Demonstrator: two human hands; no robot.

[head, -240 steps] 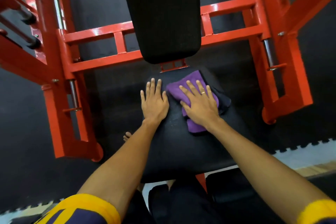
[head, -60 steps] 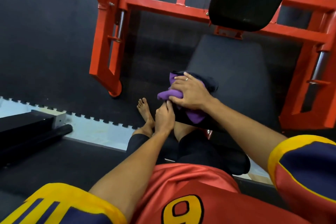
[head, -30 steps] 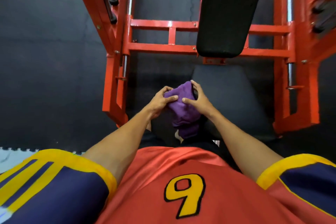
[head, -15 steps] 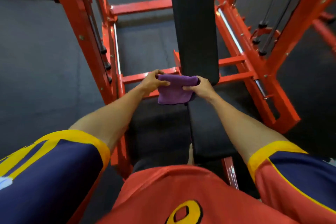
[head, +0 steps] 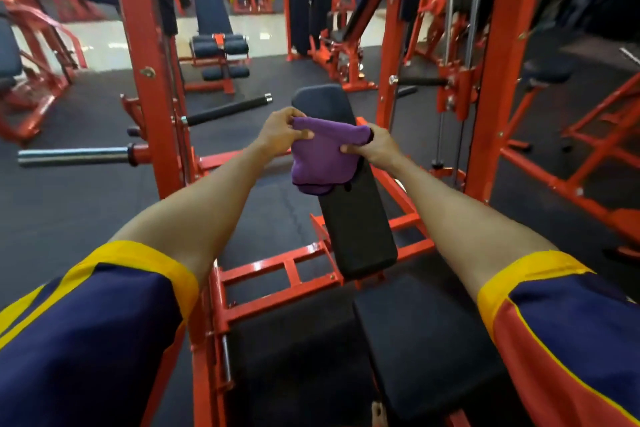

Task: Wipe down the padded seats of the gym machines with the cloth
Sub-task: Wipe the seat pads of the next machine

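A folded purple cloth (head: 322, 158) hangs in the air in front of the upper part of a long black back pad (head: 353, 218) on an orange machine. My left hand (head: 282, 130) pinches the cloth's top left corner. My right hand (head: 372, 147) grips its right edge, thumb in front. Below the back pad lies the black padded seat (head: 426, 340), close to my body. Whether the cloth touches the back pad I cannot tell.
Orange uprights (head: 145, 73) stand left and right (head: 491, 80) of the pad, with a steel bar (head: 72, 156) jutting out at the left. More benches (head: 216, 31) and orange machines fill the room behind, on black rubber floor (head: 69, 204).
My view has tilted up from the seat to the whole back pad and the room. Both hands have lifted the cloth higher along the back pad, still holding its two sides.
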